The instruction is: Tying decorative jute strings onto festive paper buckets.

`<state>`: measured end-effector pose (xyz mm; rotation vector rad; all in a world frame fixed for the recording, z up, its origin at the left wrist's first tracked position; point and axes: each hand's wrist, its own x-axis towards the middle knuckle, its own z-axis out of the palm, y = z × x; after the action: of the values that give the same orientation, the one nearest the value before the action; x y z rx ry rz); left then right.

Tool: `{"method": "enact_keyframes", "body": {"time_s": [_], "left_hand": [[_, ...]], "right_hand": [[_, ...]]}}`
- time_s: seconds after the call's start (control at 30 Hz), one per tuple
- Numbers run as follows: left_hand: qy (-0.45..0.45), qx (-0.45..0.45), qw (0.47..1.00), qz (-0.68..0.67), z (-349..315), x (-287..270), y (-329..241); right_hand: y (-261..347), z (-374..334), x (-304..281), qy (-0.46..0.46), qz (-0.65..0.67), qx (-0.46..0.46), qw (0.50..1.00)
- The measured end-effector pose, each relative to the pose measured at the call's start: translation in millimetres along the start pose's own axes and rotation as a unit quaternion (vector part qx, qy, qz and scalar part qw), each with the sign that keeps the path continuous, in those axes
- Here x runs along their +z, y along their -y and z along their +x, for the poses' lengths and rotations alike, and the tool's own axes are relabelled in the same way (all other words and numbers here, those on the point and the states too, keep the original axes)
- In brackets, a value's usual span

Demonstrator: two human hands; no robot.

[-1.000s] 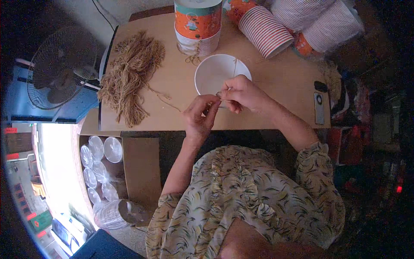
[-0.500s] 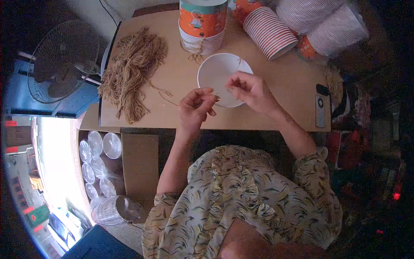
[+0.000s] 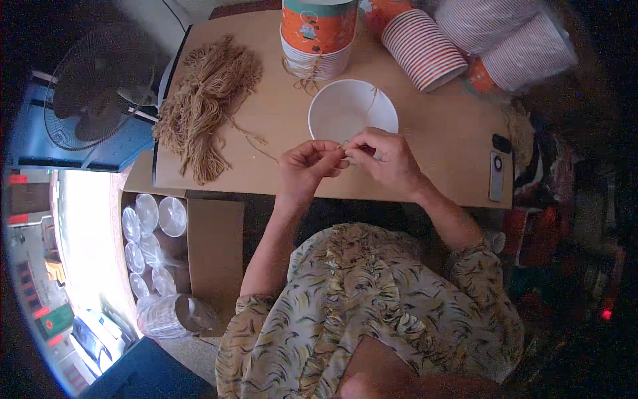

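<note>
A white paper tub (image 3: pixel 337 110) with a wide round mouth stands in front of me near the table's front edge. From the right of its rim a thin brown piece of twine (image 3: pixel 369 110) runs down toward my fingers. My left hand (image 3: pixel 307 167) is pinched closed at the tub's near left, the fingertips on a thin end of twine. My right hand (image 3: pixel 389 158) pinches too, in front of the tub's near right side, and its fingertips meet those of the left. Fingers partly hide the strand. A tangled bundle of brown twine (image 3: pixel 211 100) lies on the left, one loose strand trailing toward my left hand.
Behind the tub stands a stack of orange and green tubs (image 3: pixel 319 40) with twine at its side. Nested striped tubs (image 3: pixel 425 53) and plastic-wrapped tubs (image 3: pixel 525 63) lie at the back right. A fan (image 3: pixel 93 93) is at left; clear-wrapped cups (image 3: pixel 147 256) fill a carton below.
My right hand has come down and left until its fingertips meet my left hand's. The twine from the tub's rim now shows stretched toward them. The view has shifted slightly.
</note>
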<state>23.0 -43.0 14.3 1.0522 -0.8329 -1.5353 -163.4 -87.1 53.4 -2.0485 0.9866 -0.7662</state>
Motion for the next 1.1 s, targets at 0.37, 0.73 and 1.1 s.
{"method": "enact_keyframes", "body": {"time_s": [0.37,0.73,1.1], "left_hand": [[-0.012,0.027,0.999,0.017,1,9,2],[-0.002,0.026,0.998,0.055,-4,15,-6],[0.050,0.022,0.998,0.044,-3,11,-6]], "right_hand": [[-16,-2,0,0.049,0.198,0.143,0.968],[-12,1,-5,0.043,0.242,0.166,0.955],[-9,9,-15,0.034,0.232,0.226,0.945]]}}
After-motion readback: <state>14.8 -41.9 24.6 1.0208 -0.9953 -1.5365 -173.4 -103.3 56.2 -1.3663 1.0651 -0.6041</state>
